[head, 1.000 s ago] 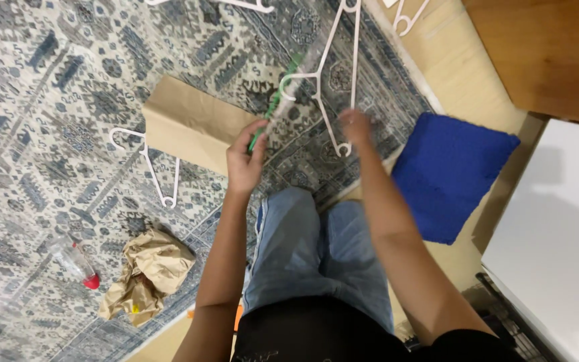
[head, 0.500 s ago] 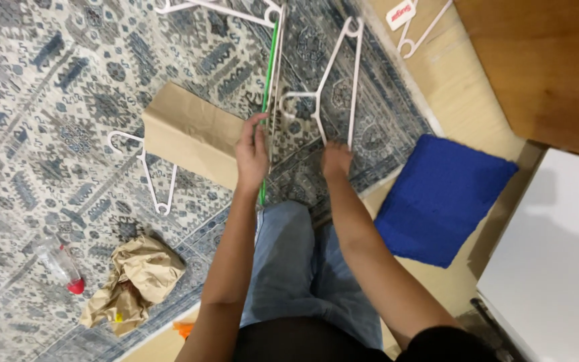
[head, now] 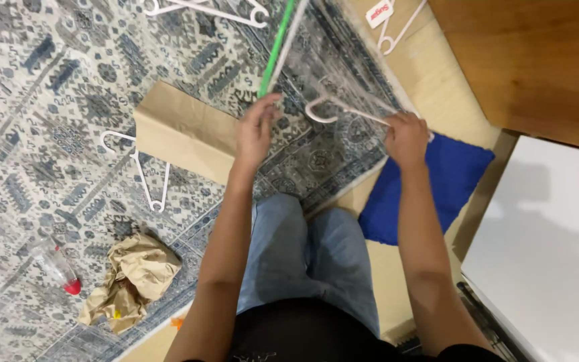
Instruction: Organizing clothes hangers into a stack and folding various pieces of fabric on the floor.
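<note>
The left hand [head: 256, 131] is pinched on the lower ends of two thin rods, one green rod [head: 276, 50] and one white rod [head: 293, 37], which run up and away above the fingers. The right hand [head: 407, 137] is clamped on one white hanger [head: 343, 110], its hook curling left between both hands. Three more white hangers lie around on the patterned rug [head: 35, 87], beside one brown paper bag [head: 182, 131], one blue mat [head: 443, 184] and one crumpled paper [head: 132, 278].

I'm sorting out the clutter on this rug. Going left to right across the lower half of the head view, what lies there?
Clear bottle with a red cap → crumpled brown paper → the person's jeans-clad legs → blue mat → white furniture top.
</note>
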